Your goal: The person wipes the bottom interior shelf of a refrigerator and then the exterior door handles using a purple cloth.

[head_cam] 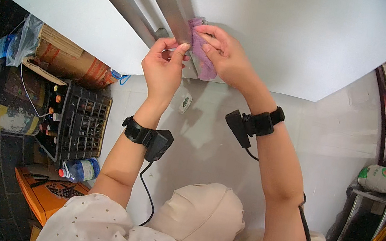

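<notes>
My right hand (228,56) pinches a purple cloth (202,56) against the side of a metal strip (169,3) that runs between two white panels. My left hand (165,66) is just left of the cloth, its thumb and forefinger at the lower end of the strip; whether they grip its edge I cannot tell. The right white panel (302,43) spreads behind my right hand, and the left white panel (80,21) lies beyond my left hand. Both my wrists wear black straps with small black devices and cables.
At the left are a cardboard box (74,61), a black bottle crate (84,123), a plastic bottle with blue contents (82,170) and an orange box (51,193). A white bag with green print (379,178) rests on a metal-framed stand (372,196) at the right.
</notes>
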